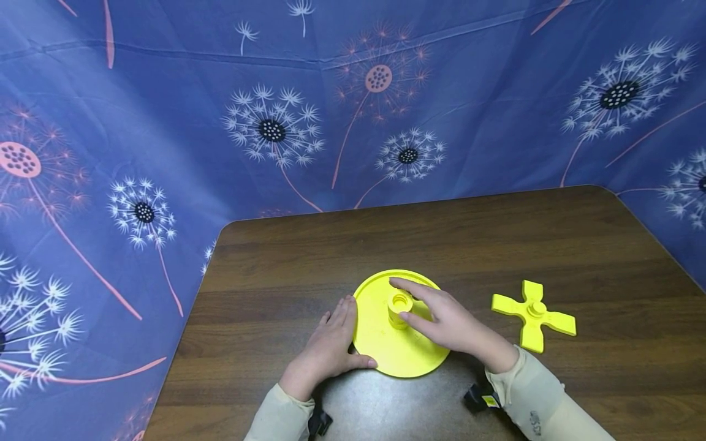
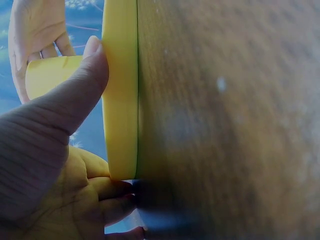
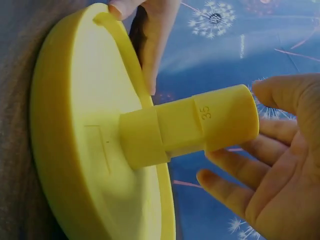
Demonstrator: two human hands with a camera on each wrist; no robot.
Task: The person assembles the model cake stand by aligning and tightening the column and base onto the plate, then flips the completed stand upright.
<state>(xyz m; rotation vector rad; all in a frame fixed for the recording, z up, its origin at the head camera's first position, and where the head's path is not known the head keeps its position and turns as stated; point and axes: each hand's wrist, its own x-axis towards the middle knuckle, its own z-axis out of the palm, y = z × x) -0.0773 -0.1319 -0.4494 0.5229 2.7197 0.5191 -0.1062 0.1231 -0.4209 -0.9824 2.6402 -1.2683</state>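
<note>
A yellow round base [image 1: 375,343] with a raised rim lies flat on the table. From its middle rises a thick yellow post [image 3: 185,127], hollow at the top in the head view and marked "35" in the right wrist view. My left hand [image 1: 330,346] holds the base's rim, fingers along its left side and thumb at the near edge. Around the top of the post is my right hand [image 1: 444,318], fingers spread and loosely bent. Its thumb is close to the post's top end; whether it touches cannot be told. A yellow four-armed cross [image 1: 536,309] with a round central knob lies to the right.
The brown wooden table [image 1: 276,263] has rounded far corners. Behind it and at its sides hangs a blue cloth [image 1: 182,110] with dandelion prints. Dark wrist devices [image 1: 478,398] sit under both sleeves.
</note>
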